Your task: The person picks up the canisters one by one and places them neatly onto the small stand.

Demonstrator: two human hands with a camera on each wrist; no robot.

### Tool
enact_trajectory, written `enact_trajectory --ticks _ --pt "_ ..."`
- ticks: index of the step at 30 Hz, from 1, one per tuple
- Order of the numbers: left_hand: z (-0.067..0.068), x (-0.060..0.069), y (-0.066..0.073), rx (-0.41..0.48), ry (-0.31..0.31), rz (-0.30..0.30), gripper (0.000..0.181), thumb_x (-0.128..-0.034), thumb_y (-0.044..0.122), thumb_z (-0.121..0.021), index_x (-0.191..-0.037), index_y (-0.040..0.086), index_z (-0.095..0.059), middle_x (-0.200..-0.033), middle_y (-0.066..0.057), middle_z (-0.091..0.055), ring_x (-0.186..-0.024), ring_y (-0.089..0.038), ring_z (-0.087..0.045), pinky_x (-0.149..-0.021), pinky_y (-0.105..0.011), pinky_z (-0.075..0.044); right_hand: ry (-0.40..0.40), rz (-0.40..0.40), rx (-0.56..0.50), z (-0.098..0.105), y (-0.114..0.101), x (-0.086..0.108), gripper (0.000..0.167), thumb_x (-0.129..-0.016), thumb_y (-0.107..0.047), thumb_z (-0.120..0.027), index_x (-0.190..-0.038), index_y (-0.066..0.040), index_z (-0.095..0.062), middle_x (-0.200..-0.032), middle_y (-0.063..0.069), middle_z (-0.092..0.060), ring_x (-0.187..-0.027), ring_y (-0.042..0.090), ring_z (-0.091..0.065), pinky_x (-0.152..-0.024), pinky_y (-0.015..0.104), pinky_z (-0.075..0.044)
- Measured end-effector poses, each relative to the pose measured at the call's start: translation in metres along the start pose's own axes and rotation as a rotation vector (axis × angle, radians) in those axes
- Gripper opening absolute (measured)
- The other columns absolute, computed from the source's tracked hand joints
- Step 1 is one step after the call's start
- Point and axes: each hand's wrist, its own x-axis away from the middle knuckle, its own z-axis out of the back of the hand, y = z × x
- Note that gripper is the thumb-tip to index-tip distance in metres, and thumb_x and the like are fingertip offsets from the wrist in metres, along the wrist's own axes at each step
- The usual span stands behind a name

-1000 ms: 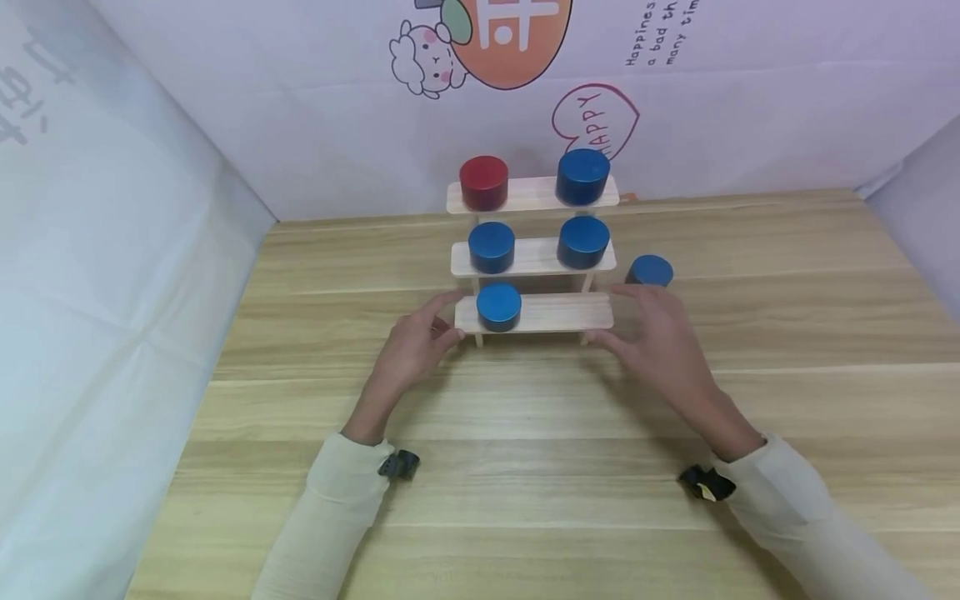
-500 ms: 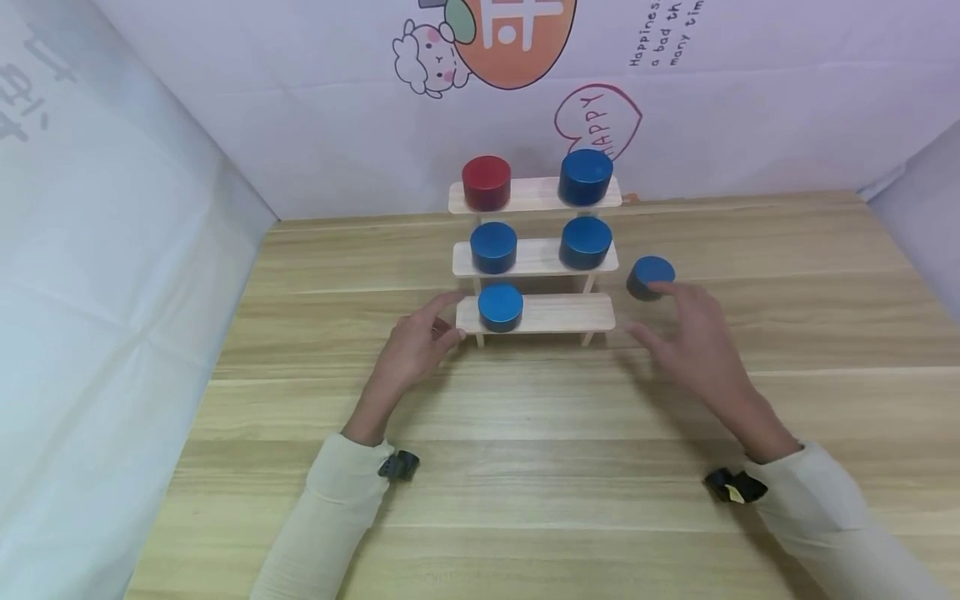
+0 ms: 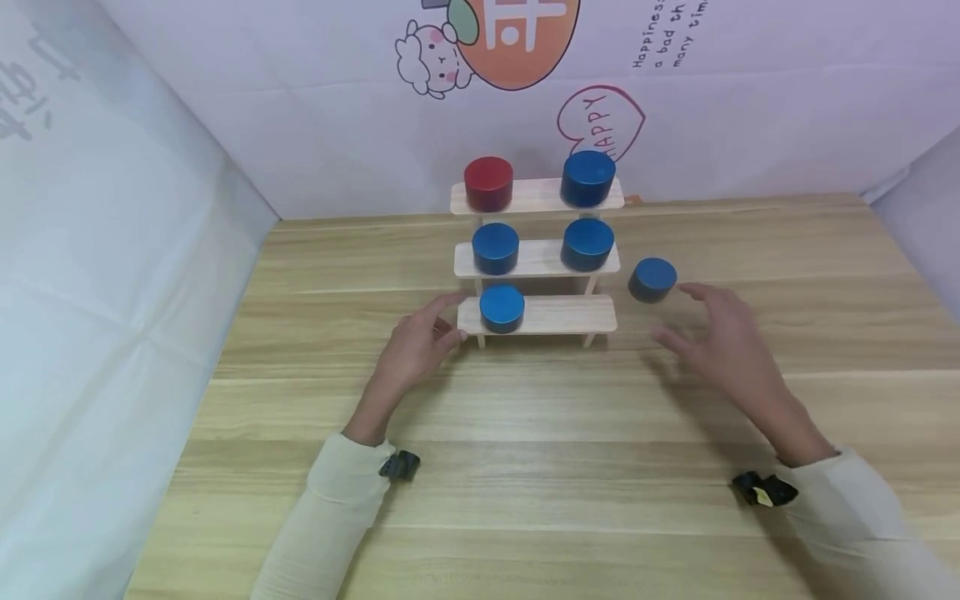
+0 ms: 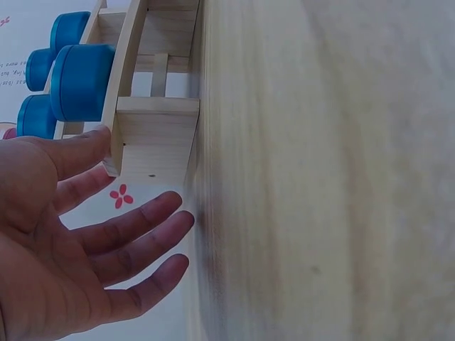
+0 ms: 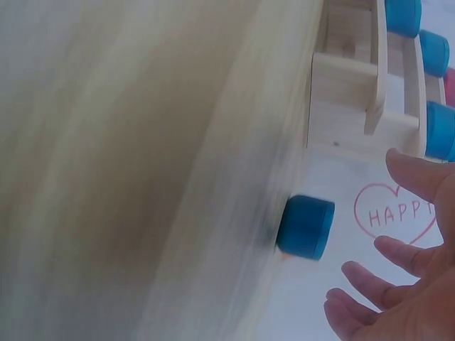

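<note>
A three-step wooden display stand [image 3: 570, 314] carries round lidded tins. On its bottom step sits one blue tin [image 3: 502, 308], on the left. My left hand [image 3: 412, 350] holds the left end of that step, thumb at the front corner and index finger at the back; its other fingers spread loosely below in the left wrist view. My right hand [image 3: 731, 350] hovers right of the stand, holding nothing, thumb and fingers apart. Just beyond its fingertips a loose blue tin [image 3: 652, 279] stands on the table, also seen as a blue tin [image 5: 306, 227] in the right wrist view.
The middle step bears two blue tins, left [image 3: 495, 248] and right [image 3: 588, 244]. A red tin [image 3: 489, 184] and a blue tin [image 3: 588, 178] stand on the top step. Behind rises a printed white cloth [image 3: 300, 108]; the wood-grain table [image 3: 525, 467] extends in front.
My right hand has let go of the stand's right end and moved right, past the front of the loose blue tin, uncovering it. My left hand stays put.
</note>
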Motion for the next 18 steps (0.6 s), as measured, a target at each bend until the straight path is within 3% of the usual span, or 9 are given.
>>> enact_trajectory --ticks 9,18 --pt "-0.001 -0.001 0.001 -0.005 -0.004 0.013 0.057 -0.0972 0.017 -0.068 -0.150 0.020 -0.047 -0.112 -0.013 -0.069 -0.101 -0.026 -0.066 -0.075 -0.041 -0.055 -0.125 0.006 0.035 0.017 0.021 -0.011 0.095 -0.083 -0.033 -0.084 -0.151 0.007 -0.032 -0.144 0.037 -0.039 -0.132 0.057 -0.033 -0.100 0.071 -0.029" --pt "-0.001 0.000 0.000 -0.004 0.001 0.006 0.056 -0.0977 0.017 -0.068 -0.150 0.019 -0.047 -0.111 -0.013 -0.069 -0.100 -0.026 -0.066 -0.077 -0.042 -0.055 -0.232 -0.002 -0.076 0.030 0.053 -0.016 0.097 -0.086 -0.029 -0.082 -0.158 -0.003 -0.022 -0.149 0.035 -0.033 -0.131 0.060 -0.031 -0.096 0.072 -0.031"
